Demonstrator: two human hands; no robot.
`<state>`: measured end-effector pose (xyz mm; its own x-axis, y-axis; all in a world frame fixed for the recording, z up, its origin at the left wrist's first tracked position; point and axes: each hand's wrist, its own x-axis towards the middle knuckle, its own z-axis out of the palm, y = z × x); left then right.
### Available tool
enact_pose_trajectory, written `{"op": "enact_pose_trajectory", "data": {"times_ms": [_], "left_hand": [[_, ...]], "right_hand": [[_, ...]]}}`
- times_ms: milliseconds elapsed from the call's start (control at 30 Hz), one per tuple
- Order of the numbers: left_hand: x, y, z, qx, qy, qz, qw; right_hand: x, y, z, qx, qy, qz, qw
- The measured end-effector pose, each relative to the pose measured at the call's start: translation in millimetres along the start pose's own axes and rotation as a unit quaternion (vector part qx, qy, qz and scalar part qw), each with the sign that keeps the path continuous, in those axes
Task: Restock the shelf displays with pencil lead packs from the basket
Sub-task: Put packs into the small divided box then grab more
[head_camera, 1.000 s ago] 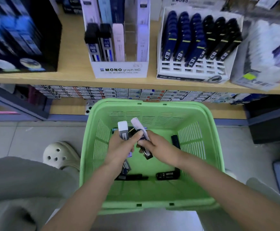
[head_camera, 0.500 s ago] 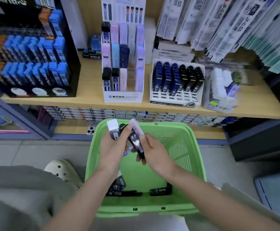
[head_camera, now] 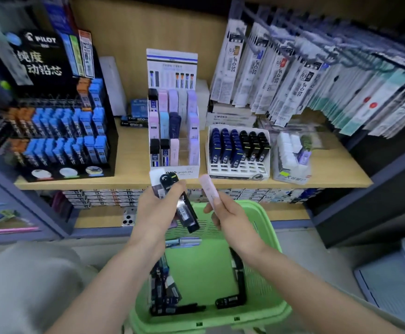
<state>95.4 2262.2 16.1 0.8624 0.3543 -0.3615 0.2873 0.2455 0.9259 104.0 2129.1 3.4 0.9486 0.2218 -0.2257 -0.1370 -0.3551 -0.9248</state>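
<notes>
Pink pack (head_camera: 208, 188) pinched by right hand (head_camera: 232, 220) — black packs (head_camera: 186, 212) gripped in left hand (head_camera: 155, 213).

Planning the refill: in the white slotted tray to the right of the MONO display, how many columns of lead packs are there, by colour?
navy blue columns: 3
black columns: 3
Total: 6 columns in the white slotted tray

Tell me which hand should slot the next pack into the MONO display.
Right. The right hand pinches one pink pack alone, held just under the MONO display; the left hand grips a bundle of packs.
</notes>
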Motion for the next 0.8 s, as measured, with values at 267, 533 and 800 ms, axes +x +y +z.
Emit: {"op": "enact_pose_trajectory", "data": {"times_ms": [267,533,800], "left_hand": [[12.7,35.2,-2.9,0.027,-0.071,0.037,0.996],[42.4,55.9,-8.1,0.022,-0.053,0.077,0.995],[70.7,66.7,-18.3,-0.010,-0.026,0.083,0.996]], "right_hand": [[11.6,-42.0,-8.8,-0.018,0.011,-0.100,0.995],[45.6,-73.2,-7.8,-0.018,0.038,-0.114,0.993],[88.1,-87.1,-16.6,-0.142,0.108,-0.134,0.975]]}}
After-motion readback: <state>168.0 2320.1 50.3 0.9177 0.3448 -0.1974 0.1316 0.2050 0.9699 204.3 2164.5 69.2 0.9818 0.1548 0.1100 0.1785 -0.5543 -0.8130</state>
